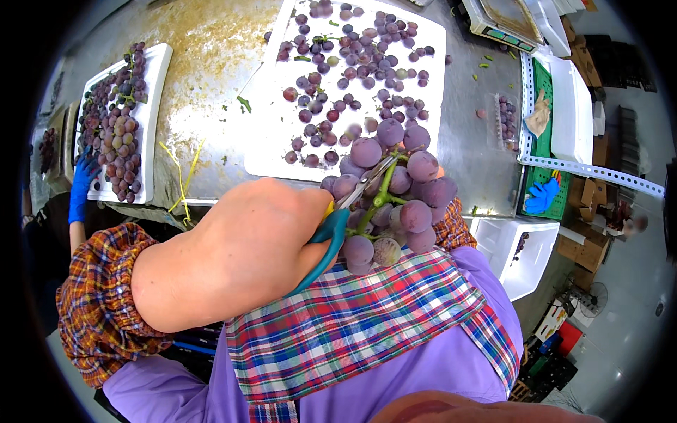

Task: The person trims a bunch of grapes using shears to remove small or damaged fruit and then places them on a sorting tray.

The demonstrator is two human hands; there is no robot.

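My left hand (pixel 232 246) grips a pair of scissors (pixel 330 230) with teal handles. Their metal blades reach in among the berries, beside the green stem of a bunch of purple grapes (pixel 415 217). Behind that bunch is my right hand (pixel 440 172), almost wholly hidden, with only bits of fingers showing; it holds the bunch up in front of my checked apron. Just beyond lies a white foam tray (pixel 264 158) strewn with loose grapes (pixel 365 58) and a few green stem bits.
Another white tray (pixel 158 69) at the left bears grape bunches; a co-worker's blue-gloved hand (pixel 84 172) touches them. Yellow ties (pixel 185 177) lie on the metal table (pixel 211 132). Rightward are a clear punnet of grapes (pixel 508 121), a weighing scale (pixel 502 24) and a white foam box (pixel 529 269).
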